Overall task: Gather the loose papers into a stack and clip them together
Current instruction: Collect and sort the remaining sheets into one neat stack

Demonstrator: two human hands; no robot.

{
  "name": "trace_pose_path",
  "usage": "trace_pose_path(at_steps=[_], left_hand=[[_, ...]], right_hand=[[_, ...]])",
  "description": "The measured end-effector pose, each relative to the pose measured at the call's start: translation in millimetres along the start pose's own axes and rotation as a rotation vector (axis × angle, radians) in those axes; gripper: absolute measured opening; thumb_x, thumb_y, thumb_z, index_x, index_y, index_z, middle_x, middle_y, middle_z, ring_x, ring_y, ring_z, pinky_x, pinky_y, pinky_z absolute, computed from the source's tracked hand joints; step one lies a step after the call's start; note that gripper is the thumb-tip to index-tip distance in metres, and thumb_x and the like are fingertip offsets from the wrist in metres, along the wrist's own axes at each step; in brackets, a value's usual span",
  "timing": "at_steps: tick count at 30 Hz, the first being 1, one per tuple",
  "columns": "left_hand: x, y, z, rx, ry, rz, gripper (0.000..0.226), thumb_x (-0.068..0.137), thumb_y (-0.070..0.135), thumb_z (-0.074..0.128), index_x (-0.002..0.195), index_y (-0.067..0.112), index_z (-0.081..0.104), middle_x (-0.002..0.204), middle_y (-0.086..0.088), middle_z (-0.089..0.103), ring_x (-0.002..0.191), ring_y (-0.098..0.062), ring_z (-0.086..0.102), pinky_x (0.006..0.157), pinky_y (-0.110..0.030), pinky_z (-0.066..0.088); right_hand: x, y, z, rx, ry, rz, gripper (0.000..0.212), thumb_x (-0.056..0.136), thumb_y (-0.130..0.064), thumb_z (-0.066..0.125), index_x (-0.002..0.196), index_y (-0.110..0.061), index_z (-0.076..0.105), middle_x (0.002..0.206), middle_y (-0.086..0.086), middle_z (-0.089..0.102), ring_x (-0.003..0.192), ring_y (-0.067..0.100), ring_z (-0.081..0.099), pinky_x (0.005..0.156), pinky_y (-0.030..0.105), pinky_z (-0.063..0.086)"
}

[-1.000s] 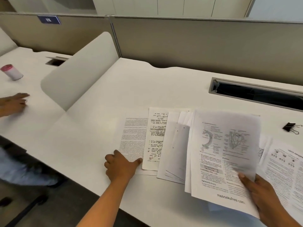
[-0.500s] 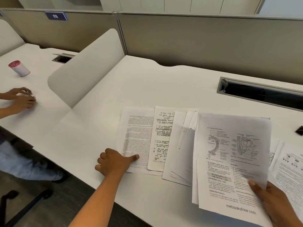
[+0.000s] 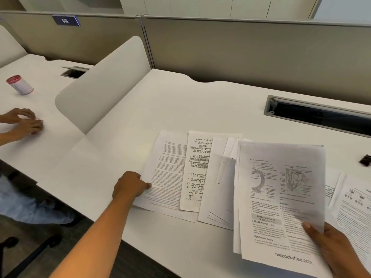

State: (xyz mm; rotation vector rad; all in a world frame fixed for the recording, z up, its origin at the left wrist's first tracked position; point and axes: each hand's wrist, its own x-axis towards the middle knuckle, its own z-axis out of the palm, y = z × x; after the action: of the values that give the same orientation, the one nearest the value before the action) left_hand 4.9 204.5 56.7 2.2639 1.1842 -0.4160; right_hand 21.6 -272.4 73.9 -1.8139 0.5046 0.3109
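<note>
Loose papers lie fanned across the white desk (image 3: 170, 109). My left hand (image 3: 128, 186) grips the left edge of the leftmost printed text sheet (image 3: 166, 173), thumb on top. A handwritten sheet (image 3: 196, 171) overlaps it, then blank punched sheets (image 3: 218, 187). My right hand (image 3: 329, 243) holds a small bundle topped by an eye-anatomy page (image 3: 281, 197), thumb pressed on its lower right, raised a little off the desk. More printed sheets (image 3: 355, 207) lie at the far right. A black binder clip (image 3: 365, 160) sits at the right edge, partly cut off.
A cable slot (image 3: 319, 115) is recessed at the back right. A curved white divider (image 3: 102, 85) separates the neighbouring desk, where another person's hands (image 3: 24, 121) rest and a red-lidded container (image 3: 19, 85) lies. Grey partition walls stand behind.
My left hand slid from the text sheet's bottom corner to its left edge and took hold of it. The bundle in my right hand stays held. The other person's hands came together.
</note>
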Motion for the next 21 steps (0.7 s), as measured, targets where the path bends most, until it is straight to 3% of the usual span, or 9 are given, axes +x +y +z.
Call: trace_pose_path(at_steps=[5,10,13,16,18,21], left_hand=[[18,22,-20,-0.332,-0.115,0.021,0.044,0.081,0.028,0.084,0.107,-0.004,0.069,0.105,-0.022,0.071,0.085,-0.032,0.065,0.069,-0.035,0.050],[18,30,-24,-0.331,-0.262,0.048,0.029,0.094,0.028,0.071,0.105,0.002,0.066,0.106,-0.015,0.071,0.098,-0.037,0.068,0.082,-0.045,0.055],[18,21,-25,-0.254,-0.181,0.142,0.031,0.098,0.025,0.063,0.073,0.009,0.054,0.080,-0.008,0.056,0.070,-0.024,0.052,0.059,-0.029,0.037],[12,3,-42,-0.259,-0.035,0.200,0.042,0.100,0.019,0.060,0.061,0.012,0.045,0.068,-0.007,0.047,0.060,-0.020,0.039,0.056,-0.031,0.024],[6,-11,-54,-0.314,0.054,0.252,0.042,0.100,0.020,0.058,0.061,0.008,0.052,0.066,-0.009,0.051,0.061,-0.023,0.044,0.057,-0.031,0.027],[-1,-37,-75,-0.414,0.165,0.200,0.026,0.100,0.027,0.059,0.085,0.008,0.069,0.085,-0.011,0.065,0.077,-0.030,0.059,0.070,-0.036,0.043]], right_hand=[[2,6,-1,0.006,0.000,0.022,0.017,0.090,-0.007,0.065,0.105,0.000,0.071,0.073,0.001,0.076,0.077,0.023,0.067,0.063,0.029,0.045],[5,10,-1,0.003,0.014,0.030,0.017,0.090,-0.007,0.066,0.103,0.002,0.071,0.066,-0.005,0.076,0.077,0.025,0.068,0.063,0.030,0.047],[10,10,-1,0.000,0.021,0.002,0.015,0.090,-0.006,0.065,0.102,0.002,0.070,0.056,-0.014,0.071,0.074,0.019,0.064,0.063,0.028,0.044],[13,13,-1,-0.028,0.014,-0.028,0.013,0.090,-0.006,0.066,0.101,0.000,0.071,0.052,-0.021,0.067,0.074,0.017,0.063,0.063,0.026,0.043],[12,16,-2,-0.019,0.005,-0.031,0.010,0.089,-0.006,0.067,0.097,-0.002,0.071,0.055,-0.016,0.071,0.072,0.023,0.068,0.062,0.027,0.044],[9,17,-4,0.024,-0.012,-0.007,0.006,0.090,-0.007,0.066,0.094,-0.005,0.071,0.065,-0.003,0.076,0.058,0.017,0.073,0.059,0.029,0.049]])
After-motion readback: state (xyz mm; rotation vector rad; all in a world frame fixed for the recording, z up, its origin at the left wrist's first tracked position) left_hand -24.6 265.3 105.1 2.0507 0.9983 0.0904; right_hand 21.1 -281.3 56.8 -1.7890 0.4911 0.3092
